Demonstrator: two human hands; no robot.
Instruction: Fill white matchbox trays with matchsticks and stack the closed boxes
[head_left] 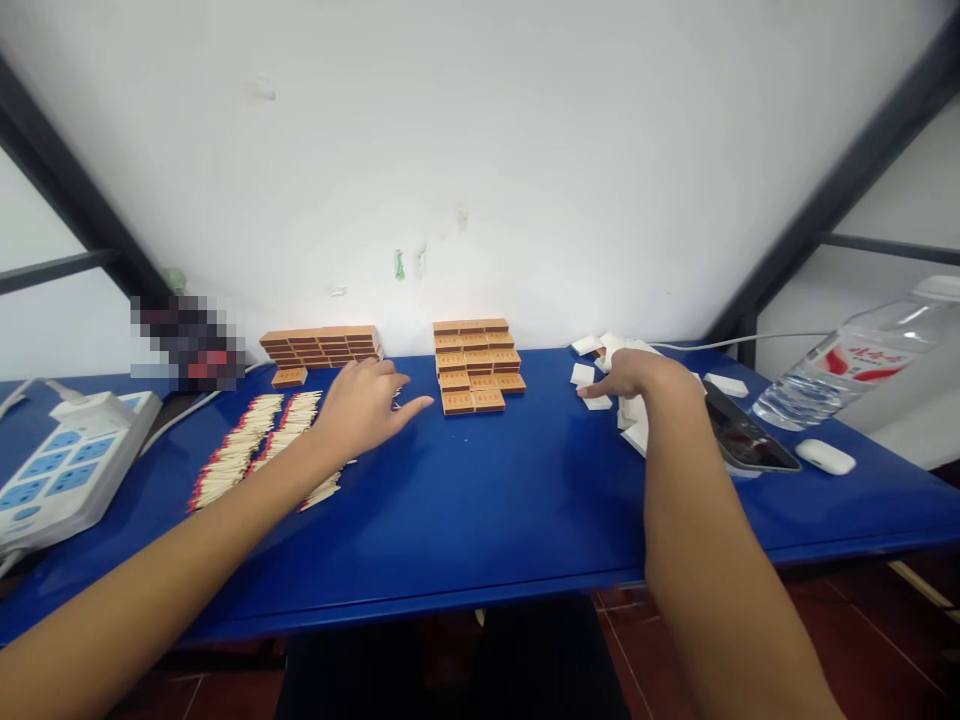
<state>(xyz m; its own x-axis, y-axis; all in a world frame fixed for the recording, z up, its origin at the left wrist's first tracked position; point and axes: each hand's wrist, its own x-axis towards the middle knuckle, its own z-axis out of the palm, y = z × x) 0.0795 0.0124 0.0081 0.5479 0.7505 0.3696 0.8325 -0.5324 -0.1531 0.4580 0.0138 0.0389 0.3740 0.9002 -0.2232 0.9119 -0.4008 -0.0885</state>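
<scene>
My left hand point(365, 404) hovers over the blue table point(480, 500) with its fingers stretched toward the right, just right of rows of red-tipped matches point(255, 445). It holds nothing that I can see. My right hand point(637, 376) reaches into a heap of white inner trays point(611, 372) at the right, fingers bent down on one small white tray point(598, 402). Between the hands stands a stepped stack of orange matchbox sleeves point(478, 366). A second, lower stack of orange sleeves point(321, 348) lies at the back left.
A white power strip point(64, 465) sits at the left edge. A phone point(746, 436), a white earbud case point(825, 457) and a lying plastic water bottle point(862, 365) are at the right. A white wall rises behind the table.
</scene>
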